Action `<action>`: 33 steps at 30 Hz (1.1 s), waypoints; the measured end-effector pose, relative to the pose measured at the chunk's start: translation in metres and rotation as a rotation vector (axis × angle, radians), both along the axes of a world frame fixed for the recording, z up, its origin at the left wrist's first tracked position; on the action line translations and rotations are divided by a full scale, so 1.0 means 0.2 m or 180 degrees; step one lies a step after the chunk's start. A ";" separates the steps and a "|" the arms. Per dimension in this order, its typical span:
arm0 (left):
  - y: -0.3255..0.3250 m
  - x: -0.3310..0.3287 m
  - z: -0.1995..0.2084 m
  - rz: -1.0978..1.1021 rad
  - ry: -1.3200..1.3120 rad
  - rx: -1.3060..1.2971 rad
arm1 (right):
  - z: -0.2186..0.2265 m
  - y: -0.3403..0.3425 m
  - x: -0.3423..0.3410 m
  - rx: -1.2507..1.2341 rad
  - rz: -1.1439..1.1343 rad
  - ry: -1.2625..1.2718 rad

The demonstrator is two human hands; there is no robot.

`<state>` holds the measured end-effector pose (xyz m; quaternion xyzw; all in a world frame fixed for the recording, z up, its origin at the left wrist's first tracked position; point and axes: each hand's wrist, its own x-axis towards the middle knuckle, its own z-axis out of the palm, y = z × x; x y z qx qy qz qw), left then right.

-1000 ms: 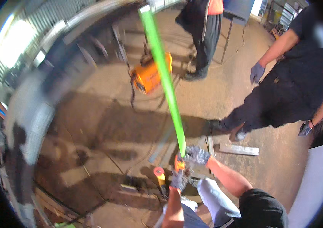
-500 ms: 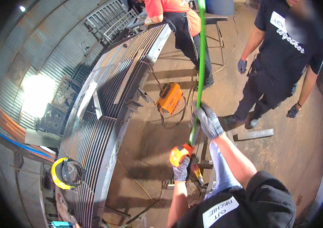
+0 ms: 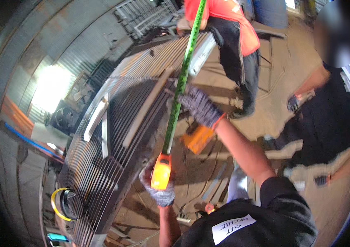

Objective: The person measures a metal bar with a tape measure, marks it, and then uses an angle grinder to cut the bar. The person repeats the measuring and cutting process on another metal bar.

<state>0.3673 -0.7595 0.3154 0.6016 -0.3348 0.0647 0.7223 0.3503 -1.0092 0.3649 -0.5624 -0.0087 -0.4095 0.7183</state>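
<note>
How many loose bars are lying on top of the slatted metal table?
3: a short pale bar, a second short pale bar just right of it, and a longer tan bar between them and the green tape blade. The right hand and blade could hide others.

Left hand (image 3: pixel 162 196) curled, right hand (image 3: pixel 202 108) farther forward
</note>
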 end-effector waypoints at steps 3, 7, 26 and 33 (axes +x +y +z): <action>-0.18 0.13 0.12 0.0833 -0.0555 0.1128 | 0.03 -0.20 0.37 -0.0142 0.0292 -0.0149; -0.35 0.20 0.06 0.1843 -0.0658 0.0658 | 0.15 -0.32 0.60 -0.0876 0.0621 0.0771; -1.41 1.06 0.34 0.0166 0.0605 0.0291 | 0.11 -1.37 1.25 0.1720 0.2731 0.0662; -1.55 1.21 0.35 0.0281 0.0574 0.0416 | 0.12 -1.54 1.38 0.1890 0.2733 0.0624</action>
